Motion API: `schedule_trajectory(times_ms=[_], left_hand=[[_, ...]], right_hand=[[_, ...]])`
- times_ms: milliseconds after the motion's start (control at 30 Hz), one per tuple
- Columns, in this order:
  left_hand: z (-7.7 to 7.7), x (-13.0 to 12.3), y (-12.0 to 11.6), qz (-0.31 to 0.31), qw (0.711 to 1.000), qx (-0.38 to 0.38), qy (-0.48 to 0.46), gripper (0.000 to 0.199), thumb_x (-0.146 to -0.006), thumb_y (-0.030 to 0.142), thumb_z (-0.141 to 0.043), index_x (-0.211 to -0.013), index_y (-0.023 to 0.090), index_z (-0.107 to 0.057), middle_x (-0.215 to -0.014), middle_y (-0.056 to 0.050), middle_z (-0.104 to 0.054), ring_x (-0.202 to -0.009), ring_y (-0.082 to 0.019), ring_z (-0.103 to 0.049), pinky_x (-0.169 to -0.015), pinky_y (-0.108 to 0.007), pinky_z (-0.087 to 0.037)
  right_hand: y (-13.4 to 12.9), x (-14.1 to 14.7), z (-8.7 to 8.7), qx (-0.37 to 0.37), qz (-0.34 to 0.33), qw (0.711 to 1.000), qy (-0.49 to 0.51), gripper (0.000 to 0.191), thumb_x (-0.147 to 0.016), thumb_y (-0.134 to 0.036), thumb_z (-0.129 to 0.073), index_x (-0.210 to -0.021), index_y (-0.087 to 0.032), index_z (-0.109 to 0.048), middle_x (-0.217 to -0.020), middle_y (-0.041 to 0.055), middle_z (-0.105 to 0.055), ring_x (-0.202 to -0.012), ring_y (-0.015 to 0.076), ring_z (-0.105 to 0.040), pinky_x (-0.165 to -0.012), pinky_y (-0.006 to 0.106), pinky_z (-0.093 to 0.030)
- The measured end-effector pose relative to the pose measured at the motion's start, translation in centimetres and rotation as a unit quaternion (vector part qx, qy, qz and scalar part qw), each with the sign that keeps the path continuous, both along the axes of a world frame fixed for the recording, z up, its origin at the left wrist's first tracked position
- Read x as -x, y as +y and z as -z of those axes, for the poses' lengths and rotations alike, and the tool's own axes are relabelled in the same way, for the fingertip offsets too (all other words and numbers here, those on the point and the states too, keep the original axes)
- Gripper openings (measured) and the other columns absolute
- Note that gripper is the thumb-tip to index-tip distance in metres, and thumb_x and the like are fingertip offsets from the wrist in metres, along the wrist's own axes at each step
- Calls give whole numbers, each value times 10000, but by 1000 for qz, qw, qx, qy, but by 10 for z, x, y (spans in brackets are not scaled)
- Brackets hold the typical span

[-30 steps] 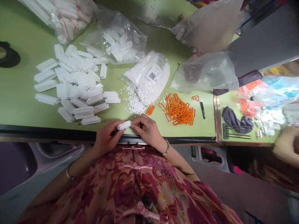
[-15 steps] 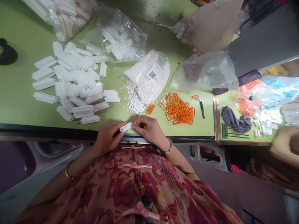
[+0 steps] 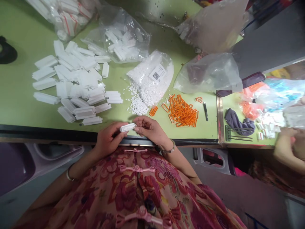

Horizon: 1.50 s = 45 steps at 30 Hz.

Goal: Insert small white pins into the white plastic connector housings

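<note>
My left hand (image 3: 108,138) rests at the table's front edge, its fingers gripping the left end of a white plastic strip (image 3: 127,127). My right hand (image 3: 151,128) is close beside it, fingertips pinched against the strip's right end. Just ahead lie small loose white plastic pieces (image 3: 137,106), spilling from a labelled transparent bag (image 3: 152,79). To the left is a heap of similar white strips (image 3: 78,84). A pile of orange plastic frames (image 3: 182,111) lies to the right.
Transparent bags of white parts (image 3: 118,39) lie along the far side of the green table (image 3: 23,101). A small black-handled tool (image 3: 205,111) lies nearby. On a lower surface to the right are a grey cloth (image 3: 238,122) and a co-worker's hand (image 3: 286,143).
The strip has gone from tilted to nearly level between my hands. My right fingers have shifted along its end. The co-worker's hand has moved slightly at the right edge.
</note>
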<state>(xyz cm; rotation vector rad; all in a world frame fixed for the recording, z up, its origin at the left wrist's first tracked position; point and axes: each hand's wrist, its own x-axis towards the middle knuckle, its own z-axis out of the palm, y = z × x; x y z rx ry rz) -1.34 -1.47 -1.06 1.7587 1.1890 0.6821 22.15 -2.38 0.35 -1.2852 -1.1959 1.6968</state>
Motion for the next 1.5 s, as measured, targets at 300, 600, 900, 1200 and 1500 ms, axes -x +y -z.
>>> schedule_trajectory(times_ms=[300, 600, 900, 1200, 1500], left_hand=[[-2, 1, 1, 2, 1000, -9, -18, 351, -969, 416, -602, -1152, 179, -785, -899, -65, -829, -785, -212, -766, -793, -299, -610], [-2, -3, -1, -94, 990, 34, -102, 291, -944, 391, -663, -1133, 191, -757, -728, -2, -777, -538, -146, -658, -544, -246, -526], [-3, -8, -1, -129, 980, 57, -140, 287, -918, 381, -708, -1117, 179, -749, -700, 7, -749, -550, -150, -681, -573, -251, -559], [1, -4, -2, -86, 994, 7, -68, 307, -967, 425, -655, -1144, 196, -759, -886, -37, -808, -661, -179, -742, -671, -283, -605], [6, -3, -4, -48, 997, -58, 23, 333, -1000, 394, -594, -1188, 193, -781, -1067, -93, -835, -903, -241, -766, -873, -335, -623]], right_hand=[[-3, 4, 1, 38, -6, 999, 38, 407, -875, -529, -883, -1100, -211, -764, -779, -40, -664, -602, 86, -528, -601, 253, -514], [1, -21, 3, -119, 33, 982, -143, 313, -997, -454, -765, -1219, -234, -762, -945, 29, -750, -771, 150, -654, -701, 301, -580], [16, -8, 19, -308, -77, 796, -515, 245, -1113, -226, -565, -1037, -185, -794, -1007, 123, -734, -930, 232, -666, -855, 348, -563], [8, -5, -10, -294, -25, 912, -283, 150, -1092, -303, -642, -997, -223, -727, -888, 39, -689, -835, 192, -625, -797, 325, -524], [0, 9, -15, -277, -38, 915, -290, 158, -1082, -278, -635, -964, -217, -721, -919, 59, -686, -871, 207, -623, -850, 348, -541]])
